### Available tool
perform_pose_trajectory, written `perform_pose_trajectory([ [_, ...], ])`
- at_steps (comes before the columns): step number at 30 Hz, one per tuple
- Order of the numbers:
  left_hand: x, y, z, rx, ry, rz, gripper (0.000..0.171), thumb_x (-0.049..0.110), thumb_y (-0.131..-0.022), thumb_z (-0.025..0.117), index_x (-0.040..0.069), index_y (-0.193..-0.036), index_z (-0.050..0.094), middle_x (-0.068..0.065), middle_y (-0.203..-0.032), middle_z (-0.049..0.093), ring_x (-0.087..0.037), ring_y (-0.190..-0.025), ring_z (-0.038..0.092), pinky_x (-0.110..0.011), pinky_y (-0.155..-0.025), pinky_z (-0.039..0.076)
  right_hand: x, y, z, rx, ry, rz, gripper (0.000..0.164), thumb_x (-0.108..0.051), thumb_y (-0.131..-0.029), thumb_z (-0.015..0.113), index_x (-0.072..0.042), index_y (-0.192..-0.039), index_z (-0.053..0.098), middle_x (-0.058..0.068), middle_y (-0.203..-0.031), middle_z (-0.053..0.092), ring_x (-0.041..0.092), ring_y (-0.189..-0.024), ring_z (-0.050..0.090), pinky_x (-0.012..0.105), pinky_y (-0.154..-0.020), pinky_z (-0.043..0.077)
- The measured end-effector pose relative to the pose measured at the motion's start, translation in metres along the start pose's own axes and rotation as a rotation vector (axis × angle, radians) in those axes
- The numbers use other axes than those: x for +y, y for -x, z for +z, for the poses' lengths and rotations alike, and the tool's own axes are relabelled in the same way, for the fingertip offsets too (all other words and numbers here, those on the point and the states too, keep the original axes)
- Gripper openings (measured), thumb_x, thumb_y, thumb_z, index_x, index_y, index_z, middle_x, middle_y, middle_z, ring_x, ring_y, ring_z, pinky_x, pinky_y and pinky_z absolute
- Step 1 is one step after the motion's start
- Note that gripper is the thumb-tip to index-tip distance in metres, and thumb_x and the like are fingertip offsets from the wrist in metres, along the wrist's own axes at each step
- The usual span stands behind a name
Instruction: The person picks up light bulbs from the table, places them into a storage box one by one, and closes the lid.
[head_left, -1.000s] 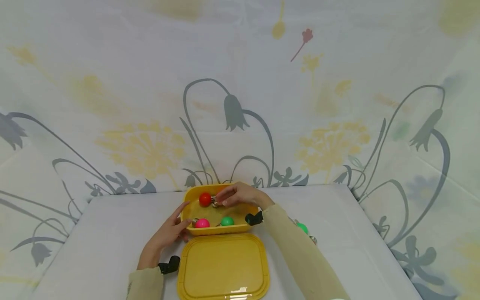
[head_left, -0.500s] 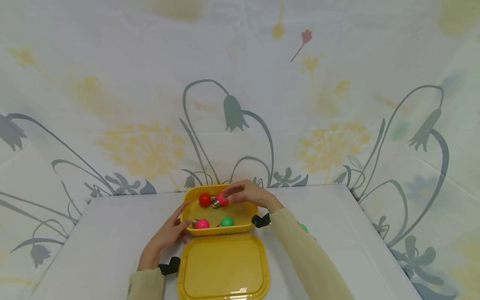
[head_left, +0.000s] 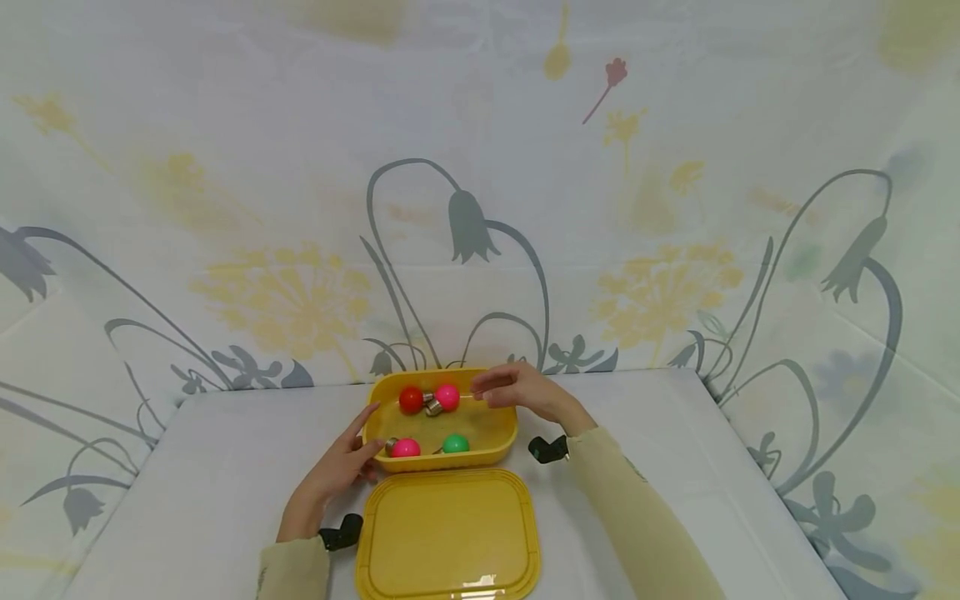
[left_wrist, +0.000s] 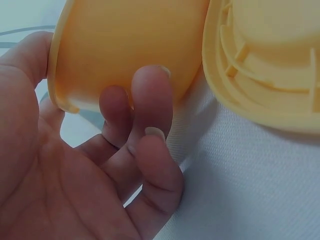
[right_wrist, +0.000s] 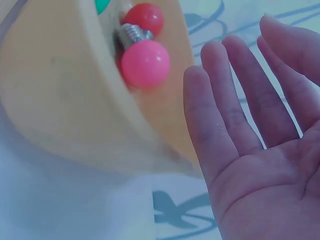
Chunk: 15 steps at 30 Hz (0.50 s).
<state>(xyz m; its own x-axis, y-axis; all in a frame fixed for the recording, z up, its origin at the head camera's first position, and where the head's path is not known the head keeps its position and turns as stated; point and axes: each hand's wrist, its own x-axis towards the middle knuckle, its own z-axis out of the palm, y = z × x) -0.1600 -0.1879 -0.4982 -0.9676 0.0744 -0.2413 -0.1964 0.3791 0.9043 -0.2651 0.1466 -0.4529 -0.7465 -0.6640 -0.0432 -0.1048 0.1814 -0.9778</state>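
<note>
A yellow plastic box (head_left: 491,457) holds several round coloured light bulbs with metal screw bases. In the head view, a red bulb (head_left: 411,400) and a pink bulb (head_left: 447,397) lie base to base at the back; another pink bulb (head_left: 406,448) and a green bulb (head_left: 455,443) lie along the front. My left hand (head_left: 341,467) grips the box's left end, its bent fingertips (left_wrist: 152,82) by the outer wall in the left wrist view. Over the box's right end, my right hand (head_left: 528,393) hangs with loosely extended fingers, holding nothing, apart from the pink bulb.
A yellow lid (head_left: 448,533) lies flat on the white table (head_left: 202,483), right in front of the box. Behind the table hangs a flower-printed cloth (head_left: 480,167). My right sleeve (head_left: 637,508) crosses the table's right side.
My right hand let go of a pink bulb beside the red one, then drew back to the right. The left hand stayed on the box. Green bulbs on the right became hidden behind the sleeve.
</note>
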Motion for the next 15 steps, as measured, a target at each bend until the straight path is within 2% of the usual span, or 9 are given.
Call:
perform_pose_trajectory([
  [5, 0.0, -0.001, 0.0, 0.003, -0.013, -0.011, 0.067, 0.025, -0.101, 0.058, 0.029, -0.159, 0.025, -0.013, -0.087, 0.05, -0.024, -0.064, 0.056, -0.029, -0.062, 0.04, 0.001, 0.012, -0.007, 0.017, 0.0, -0.003, 0.036, -0.008, -0.092, 0.068, -0.001, -0.127, 0.065, 0.024, -0.128, 0.062, 0.046, -0.122, 0.054, 0.039, -0.094, 0.051],
  [12, -0.001, -0.002, 0.0, 0.003, -0.014, -0.004, 0.066, 0.024, -0.101, 0.058, 0.03, -0.158, 0.026, -0.013, -0.087, 0.051, -0.024, -0.064, 0.056, -0.029, -0.061, 0.039, 0.001, 0.027, -0.014, 0.054, 0.023, 0.005, 0.037, -0.014, -0.093, 0.071, -0.003, -0.127, 0.065, 0.021, -0.127, 0.063, 0.044, -0.121, 0.055, 0.039, -0.093, 0.051],
  [15, -0.001, -0.002, 0.0, 0.001, -0.02, -0.003, 0.066, 0.025, -0.101, 0.058, 0.029, -0.159, 0.025, -0.013, -0.087, 0.051, -0.024, -0.064, 0.056, -0.028, -0.061, 0.039, 0.001, 0.034, -0.017, 0.062, 0.024, 0.0, 0.038, -0.012, -0.092, 0.07, -0.002, -0.128, 0.064, 0.024, -0.13, 0.06, 0.045, -0.122, 0.055, 0.039, -0.094, 0.05],
])
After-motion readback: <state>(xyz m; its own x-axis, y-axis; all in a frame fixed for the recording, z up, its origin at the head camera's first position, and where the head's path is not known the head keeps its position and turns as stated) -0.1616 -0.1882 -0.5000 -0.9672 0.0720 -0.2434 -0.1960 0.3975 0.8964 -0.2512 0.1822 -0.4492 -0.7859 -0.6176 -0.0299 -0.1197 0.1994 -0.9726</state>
